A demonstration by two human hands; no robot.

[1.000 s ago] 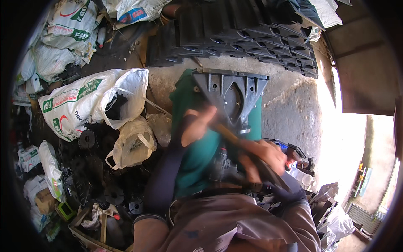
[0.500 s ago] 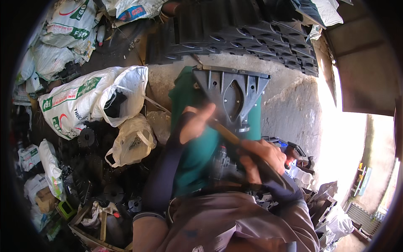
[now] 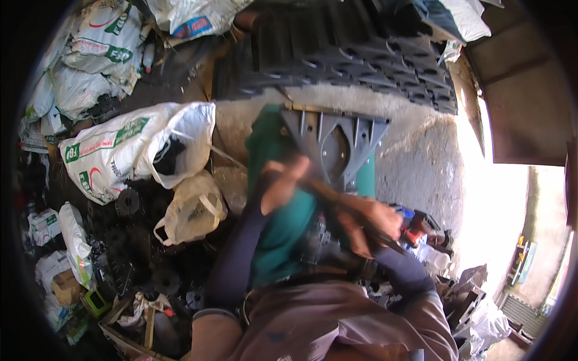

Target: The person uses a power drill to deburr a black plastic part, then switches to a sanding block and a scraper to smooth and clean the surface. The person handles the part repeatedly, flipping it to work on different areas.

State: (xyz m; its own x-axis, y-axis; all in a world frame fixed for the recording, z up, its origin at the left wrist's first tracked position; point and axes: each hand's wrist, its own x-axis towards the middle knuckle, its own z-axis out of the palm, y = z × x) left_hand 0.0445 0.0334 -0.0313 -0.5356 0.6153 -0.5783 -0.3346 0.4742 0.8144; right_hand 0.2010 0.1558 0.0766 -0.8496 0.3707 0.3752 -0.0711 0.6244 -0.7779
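Observation:
My right hand [image 3: 372, 221] is closed around a long wooden-handled tool [image 3: 322, 191]. A dark, flat part of it slants out past the hand, too blurred to name exactly. My left hand [image 3: 280, 188] is by the tool's far end, thumb side toward it; its fingers are smeared by motion, and whether they grip the tool I cannot tell. Just beyond both hands, a black ribbed plastic part [image 3: 366, 135], tapered like a triangle with an oval in its middle, lies across my green-covered legs [image 3: 265, 141]. Its narrow end points toward me, partly behind the tool.
Stacked black plastic parts [image 3: 337, 51] line the far side. To the left lie an open white woven sack [image 3: 114, 141], a pale plastic bag [image 3: 191, 210] and dark round parts [image 3: 127, 203]. A red-and-black power tool [image 3: 416, 228] stands near my right arm. A wooden crate [image 3: 129, 334] sits lower left.
The wooden-handled tool has shifted, its dark end swinging up and closer to my right hand. My left hand stays near the other end. The whole view has dipped slightly.

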